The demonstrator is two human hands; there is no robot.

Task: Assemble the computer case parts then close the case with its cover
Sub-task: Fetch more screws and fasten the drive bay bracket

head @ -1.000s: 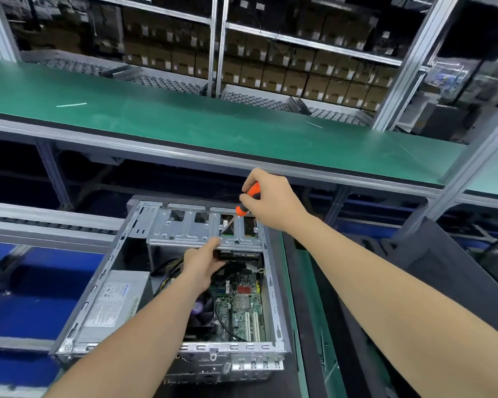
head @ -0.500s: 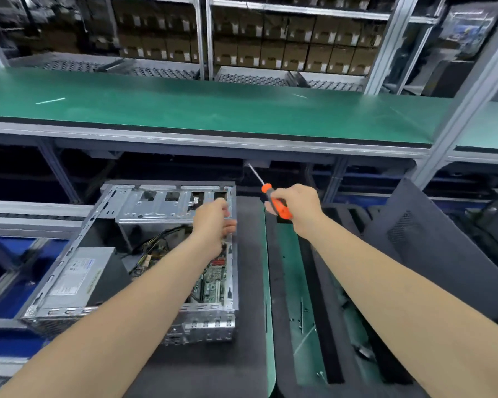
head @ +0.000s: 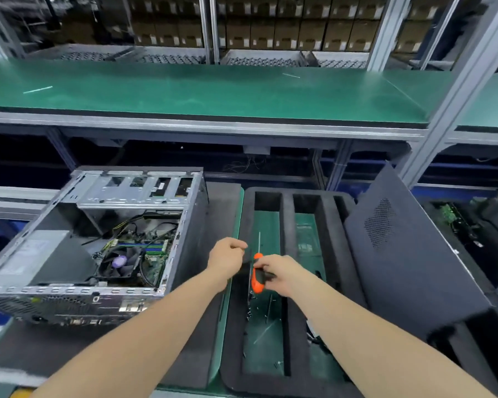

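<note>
**Computer case** (head: 69,308): it lies on its side with the open face up, on the dark mat (head: 55,351) of the table, left of centre. The cooler fan (head: 118,262), board and cables are exposed. The sheet-metal frame is judged stiff and fairly heavy, with thin edges. It is best taken by the outer rim and never by the internal parts, which look fragile.

**Cover** (head: 408,268): a dark perforated panel, leaning tilted at the right, well apart from the case. It is judged light and rigid but apt to flex, so it should be lifted by its two long edges.

**Foam tray** (head: 288,202): black, with long slots, lying between case and cover. Small metal bits, probably screws, lie in one slot.

**Right hand** (head: 282,275): the grip is curled round the orange handle of a screwdriver (head: 256,282) over the tray, shaft pointing away.

**Left hand** (head: 226,261): the fingers are curled, just beside the screwdriver. Whether its grip pinches something dark or holds nothing cannot be told.

Neither hand touches case or cover.
</note>
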